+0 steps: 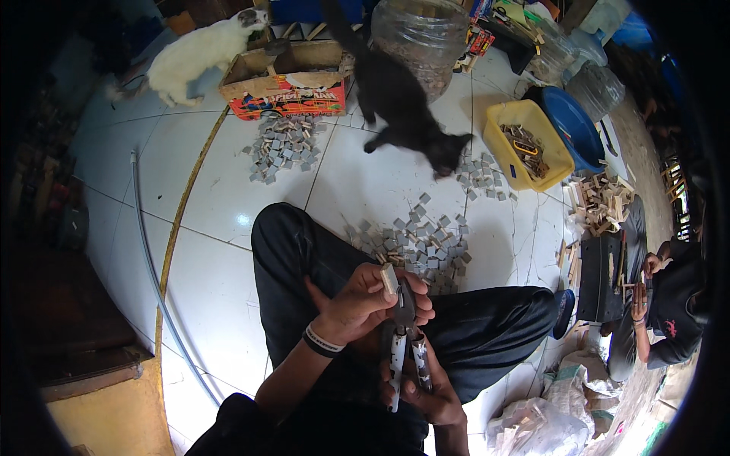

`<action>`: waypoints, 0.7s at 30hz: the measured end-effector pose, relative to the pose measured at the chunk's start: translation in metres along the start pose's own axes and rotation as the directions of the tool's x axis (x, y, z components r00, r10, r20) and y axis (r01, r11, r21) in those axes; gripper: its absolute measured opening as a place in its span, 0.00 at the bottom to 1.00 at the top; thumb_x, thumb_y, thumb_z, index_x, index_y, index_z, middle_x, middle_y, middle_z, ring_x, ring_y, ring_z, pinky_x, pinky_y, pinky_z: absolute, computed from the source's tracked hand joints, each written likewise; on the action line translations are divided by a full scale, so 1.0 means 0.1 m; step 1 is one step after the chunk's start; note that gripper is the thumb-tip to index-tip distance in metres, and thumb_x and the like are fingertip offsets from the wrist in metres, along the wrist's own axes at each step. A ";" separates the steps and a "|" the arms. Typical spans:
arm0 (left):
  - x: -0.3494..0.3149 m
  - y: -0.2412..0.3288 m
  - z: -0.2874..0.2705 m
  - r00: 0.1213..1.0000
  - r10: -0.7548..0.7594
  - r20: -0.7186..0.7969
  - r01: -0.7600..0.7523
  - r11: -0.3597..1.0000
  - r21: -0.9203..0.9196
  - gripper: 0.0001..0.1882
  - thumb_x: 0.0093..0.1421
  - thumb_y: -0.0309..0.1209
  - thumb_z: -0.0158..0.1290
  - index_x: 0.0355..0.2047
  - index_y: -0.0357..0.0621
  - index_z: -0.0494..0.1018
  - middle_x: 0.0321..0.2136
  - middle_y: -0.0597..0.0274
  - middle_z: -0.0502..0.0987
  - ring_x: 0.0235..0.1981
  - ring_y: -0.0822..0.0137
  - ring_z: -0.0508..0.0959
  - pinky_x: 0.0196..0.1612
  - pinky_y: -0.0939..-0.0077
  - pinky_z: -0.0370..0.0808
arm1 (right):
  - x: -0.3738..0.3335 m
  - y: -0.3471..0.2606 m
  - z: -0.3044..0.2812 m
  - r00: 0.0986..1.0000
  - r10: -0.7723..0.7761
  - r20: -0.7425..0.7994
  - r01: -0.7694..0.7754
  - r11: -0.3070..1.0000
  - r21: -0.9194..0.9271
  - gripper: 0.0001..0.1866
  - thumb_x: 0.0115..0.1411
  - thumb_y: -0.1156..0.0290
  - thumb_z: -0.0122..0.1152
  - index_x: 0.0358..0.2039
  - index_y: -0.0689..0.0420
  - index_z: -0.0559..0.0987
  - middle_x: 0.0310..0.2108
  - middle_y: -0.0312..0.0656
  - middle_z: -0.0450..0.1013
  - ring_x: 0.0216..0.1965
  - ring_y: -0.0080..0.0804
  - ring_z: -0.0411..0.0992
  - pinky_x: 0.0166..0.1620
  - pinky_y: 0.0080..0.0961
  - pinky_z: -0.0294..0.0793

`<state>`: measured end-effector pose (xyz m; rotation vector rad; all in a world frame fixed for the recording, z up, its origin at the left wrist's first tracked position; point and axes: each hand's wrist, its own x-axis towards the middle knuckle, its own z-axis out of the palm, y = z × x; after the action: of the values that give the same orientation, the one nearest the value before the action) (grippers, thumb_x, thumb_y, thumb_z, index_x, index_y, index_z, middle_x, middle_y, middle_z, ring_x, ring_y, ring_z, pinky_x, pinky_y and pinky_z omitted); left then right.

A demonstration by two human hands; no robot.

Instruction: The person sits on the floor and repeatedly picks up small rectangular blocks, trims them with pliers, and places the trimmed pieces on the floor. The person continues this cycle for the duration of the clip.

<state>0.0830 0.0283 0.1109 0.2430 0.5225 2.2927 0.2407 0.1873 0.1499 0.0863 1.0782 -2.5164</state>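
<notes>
My left hand point(351, 305), a band round its wrist, pinches a small pale wooden block point(388, 279) between thumb and fingers. Its other fingertips reach behind the dark jaws of the pliers point(406, 310). My right hand point(435, 399) is closed round the pliers' handles, which are white with dark blotches. The jaws point up, close beside the block; whether they grip anything I cannot make out. Past my crossed legs, a scattered heap of small grey-faced square blocks point(427, 247) lies on the tiles.
A black cat point(395, 95) walks beyond the heap; a white cat point(199, 61) stands by a cardboard box point(255, 67). More grey blocks point(280, 150) lie before it. At right are a yellow tub point(498, 121), a blue basin point(578, 125) and a seated person point(669, 304). A hose point(144, 235) curves left.
</notes>
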 end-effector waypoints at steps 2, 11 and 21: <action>-0.01 0.03 -0.01 1.000 -0.025 -0.013 0.026 0.999 0.038 0.18 0.66 0.28 0.62 0.52 0.27 0.76 0.44 0.42 0.85 0.48 0.50 0.87 0.58 0.46 0.83 | -0.02 0.01 -0.01 1.000 -0.012 -0.016 0.012 1.000 -0.009 0.43 0.73 0.75 0.55 0.81 0.49 0.44 0.49 0.50 0.72 0.40 0.32 0.74 0.42 0.32 0.75; -0.03 0.06 -0.10 0.996 -0.060 -0.065 0.068 0.990 0.126 0.14 0.66 0.30 0.64 0.46 0.33 0.77 0.39 0.49 0.82 0.45 0.53 0.86 0.58 0.46 0.82 | 0.08 0.10 0.10 0.908 -0.360 -0.216 -0.042 0.434 -0.900 0.37 0.65 0.88 0.56 0.74 0.57 0.62 0.49 0.59 0.74 0.45 0.54 0.79 0.49 0.41 0.79; 0.01 0.24 0.00 1.000 -0.010 0.008 0.007 0.963 0.271 0.15 0.70 0.34 0.60 0.50 0.35 0.76 0.46 0.51 0.82 0.49 0.54 0.85 0.55 0.55 0.84 | 0.08 0.08 0.10 0.931 -0.311 -0.193 -0.004 0.519 -0.855 0.37 0.67 0.84 0.57 0.75 0.62 0.59 0.48 0.53 0.76 0.47 0.40 0.79 0.51 0.31 0.77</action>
<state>0.0673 0.0142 0.1214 0.3836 0.8325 2.2064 0.2377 0.1724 0.1499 0.1296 2.4467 -1.8272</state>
